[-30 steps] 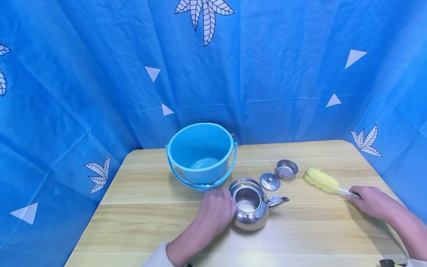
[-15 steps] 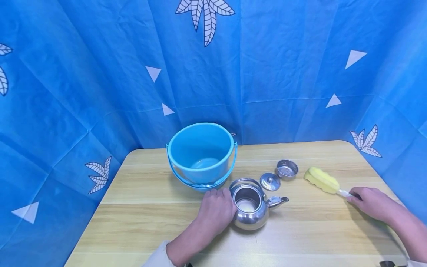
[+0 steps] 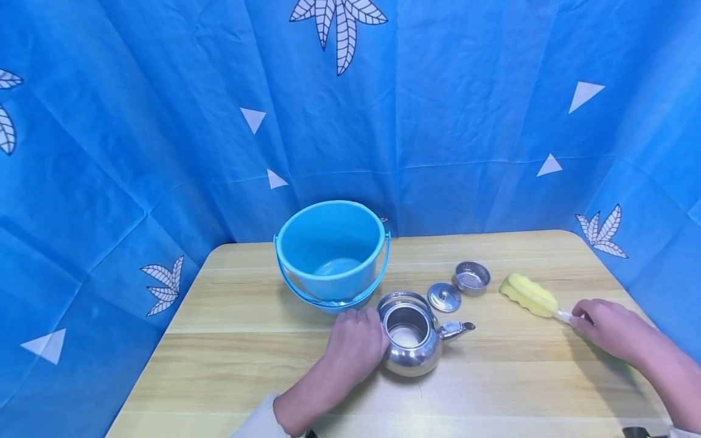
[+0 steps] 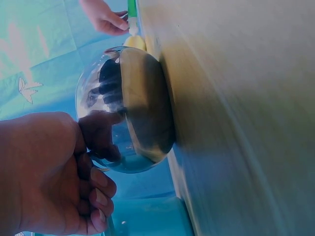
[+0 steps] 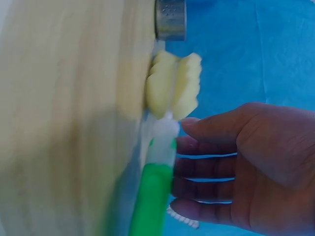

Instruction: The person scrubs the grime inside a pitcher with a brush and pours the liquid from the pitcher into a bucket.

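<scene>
A shiny steel teapot (image 3: pixel 412 359) stands lidless at mid-table, its spout pointing right. My left hand (image 3: pixel 355 344) grips its handle (image 3: pixel 404 296) at the left side, fingers curled in the left wrist view; they hide the gripped part. To the right lies a sponge bottle brush (image 3: pixel 530 296) with a yellow head, a white neck and a green handle (image 5: pixel 151 199). Beside its neck and handle, my right hand (image 3: pixel 610 328) has its fingers loosely extended, fingertips right at the handle in the right wrist view, not wrapped round it.
A light-blue bucket (image 3: pixel 330 243) stands behind the teapot, its bail hanging in front. The teapot's lid (image 3: pixel 444 297) and a perforated strainer (image 3: pixel 471 277) sit right of it on the wooden table (image 3: pixel 230 353). Blue curtains (image 3: pixel 465 121) enclose the back and sides.
My right hand has loosened from the brush handle and risen slightly, its fingers now straighter. The brush stays where it lay. My left hand and the teapot have not moved.
</scene>
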